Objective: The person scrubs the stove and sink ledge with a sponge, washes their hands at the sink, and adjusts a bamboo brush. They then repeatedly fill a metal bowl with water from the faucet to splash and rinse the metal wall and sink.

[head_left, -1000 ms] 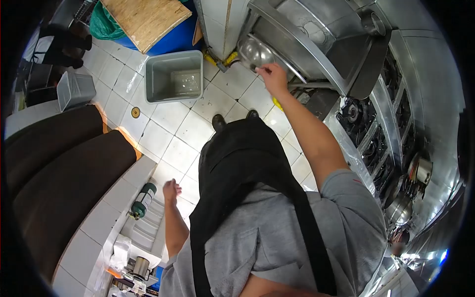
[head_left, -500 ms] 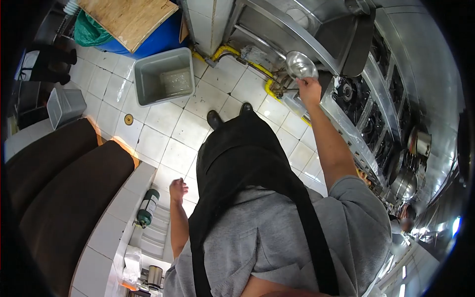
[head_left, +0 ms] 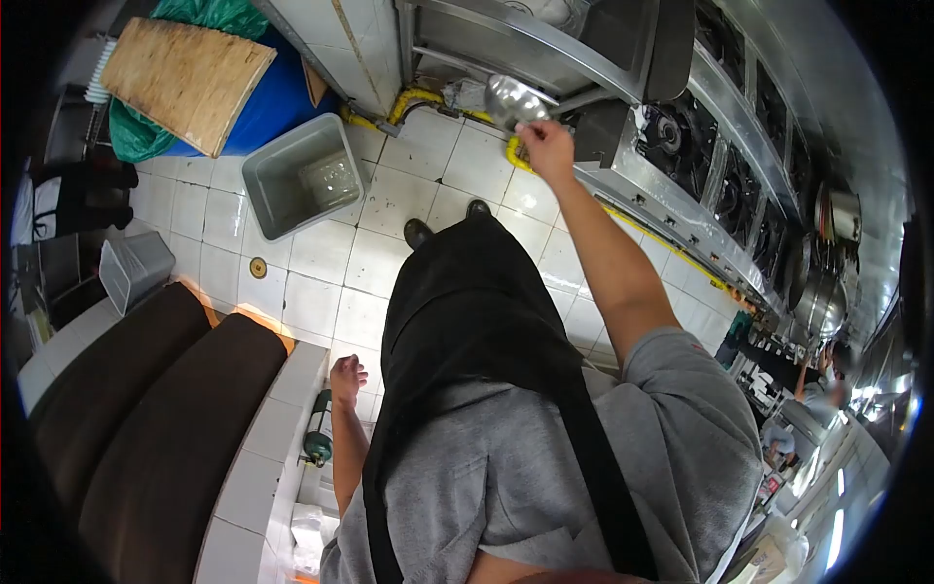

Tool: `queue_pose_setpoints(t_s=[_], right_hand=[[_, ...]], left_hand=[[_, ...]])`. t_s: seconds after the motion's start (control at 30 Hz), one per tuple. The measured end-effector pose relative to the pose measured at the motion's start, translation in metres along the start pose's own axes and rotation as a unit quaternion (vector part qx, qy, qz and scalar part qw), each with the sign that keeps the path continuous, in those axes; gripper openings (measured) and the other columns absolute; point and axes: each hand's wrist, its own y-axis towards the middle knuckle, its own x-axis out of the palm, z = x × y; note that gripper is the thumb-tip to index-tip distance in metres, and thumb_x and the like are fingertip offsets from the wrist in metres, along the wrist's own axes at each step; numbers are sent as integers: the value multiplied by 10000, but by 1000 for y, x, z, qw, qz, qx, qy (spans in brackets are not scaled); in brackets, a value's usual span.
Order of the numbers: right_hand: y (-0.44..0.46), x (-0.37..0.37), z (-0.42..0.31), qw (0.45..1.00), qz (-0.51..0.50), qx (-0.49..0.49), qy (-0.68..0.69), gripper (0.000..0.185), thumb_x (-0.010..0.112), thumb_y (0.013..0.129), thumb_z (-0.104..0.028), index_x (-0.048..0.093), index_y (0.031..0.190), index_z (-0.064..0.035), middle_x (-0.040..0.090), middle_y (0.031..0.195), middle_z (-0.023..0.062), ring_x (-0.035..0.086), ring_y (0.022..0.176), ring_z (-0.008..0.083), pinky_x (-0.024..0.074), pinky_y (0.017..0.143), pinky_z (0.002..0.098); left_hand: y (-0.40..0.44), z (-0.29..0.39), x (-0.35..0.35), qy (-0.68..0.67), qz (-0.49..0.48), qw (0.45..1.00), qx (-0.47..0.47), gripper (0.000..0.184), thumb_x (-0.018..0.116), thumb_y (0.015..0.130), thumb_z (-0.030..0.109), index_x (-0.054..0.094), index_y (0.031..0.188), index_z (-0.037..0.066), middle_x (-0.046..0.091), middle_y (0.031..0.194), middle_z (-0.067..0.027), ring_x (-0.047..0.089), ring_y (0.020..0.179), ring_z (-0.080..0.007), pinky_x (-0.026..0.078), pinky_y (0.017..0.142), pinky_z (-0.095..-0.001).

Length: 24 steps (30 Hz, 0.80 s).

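Note:
A shiny round metal bowl (head_left: 516, 100) is in my right hand (head_left: 549, 148), pinched at its near rim with the arm stretched forward. The bowl is tilted on its side in front of the steel stove counter (head_left: 603, 178), above floor level. My left hand (head_left: 347, 379) hangs low at my side, fingers loosely curled but apart, with nothing in it. Closest to that hand is a green gas cylinder (head_left: 318, 433) beside the tiled ledge. Ahead on the floor stands a grey plastic tub (head_left: 255, 195), its inside bottom looking wet.
Gas burners (head_left: 676, 136) line the right side. Yellow pipe (head_left: 418, 97) runs low along the wall. A wooden board (head_left: 190, 78) lies over a blue barrel (head_left: 268, 97). Dark brown cushions (head_left: 185, 419) fill the left. Another person (head_left: 822, 394) stands far at the right.
My right hand has moved left with the bowl, which has tipped further onto its side. My view has turned, showing more of the right side. My left hand stays low.

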Motion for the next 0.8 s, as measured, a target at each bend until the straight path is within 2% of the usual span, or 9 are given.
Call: queue_pose_setpoints(t_s=[0.1,0.2,0.3,0.37,0.47,0.57,0.67,0.73,0.8], right_hand=[[30,-26,10,997,70,-3,-31,384,826,854,-345,771,1009,2,723,920,183,712,819,280,551,756,384],[34,-47,24,982,117,-24,-146,395,822,841,-371,782,983,-5,723,973,201,716,865,348,566,802,420],[16,-49,37,982,105,13,-156,360,792,853,-360,781,1005,-33,714,1016,212,689,991,384,543,897,453],[-5,-41,42,980,121,-9,-158,331,791,849,-334,780,981,-31,713,1029,208,685,990,384,541,898,464],[-33,-16,38,982,130,-19,-137,279,803,837,-286,783,951,-33,709,1021,197,685,976,380,541,891,463],[-54,14,24,997,81,-3,-13,253,837,807,-228,781,946,-25,706,985,165,692,914,337,549,832,425],[-59,32,-4,998,56,11,36,267,841,814,-240,777,942,-14,707,973,153,692,884,314,549,802,403],[-55,31,-25,996,41,19,75,286,844,826,-257,775,945,-6,707,942,159,691,850,302,550,781,392],[-36,31,-14,995,74,9,60,302,845,831,-267,773,949,1,707,926,167,691,833,301,553,771,392]], left_hand=[[-2,-6,-9,7,9,1000,-17,370,604,1042,335,587,1209,5,671,935,-115,688,735,-223,554,605,-355],[-2,-5,-14,-26,32,998,-51,407,601,1046,340,574,1262,-5,677,988,-140,694,752,-240,566,623,-367],[0,-3,-7,-52,42,996,-57,408,607,1044,335,571,1263,-8,678,987,-145,695,750,-242,572,635,-365],[3,-3,0,-41,29,998,-43,402,610,1043,333,572,1257,-5,677,981,-140,694,747,-238,573,638,-363],[6,1,11,-27,1,999,-24,388,615,1039,330,574,1242,1,675,965,-130,690,742,-229,572,639,-359],[11,3,15,-38,-26,999,-13,369,616,1039,330,577,1220,11,670,941,-114,682,732,-218,566,629,-353],[12,10,14,28,-24,999,13,377,619,1039,331,573,1225,6,665,933,-113,675,721,-214,561,621,-347],[21,3,6,-49,-22,998,26,394,619,1038,333,566,1229,-8,665,936,-119,682,738,-220,563,631,-352],[19,16,-2,-21,-21,999,22,406,618,1038,334,562,1236,-16,670,953,-131,689,755,-231,570,648,-364]])
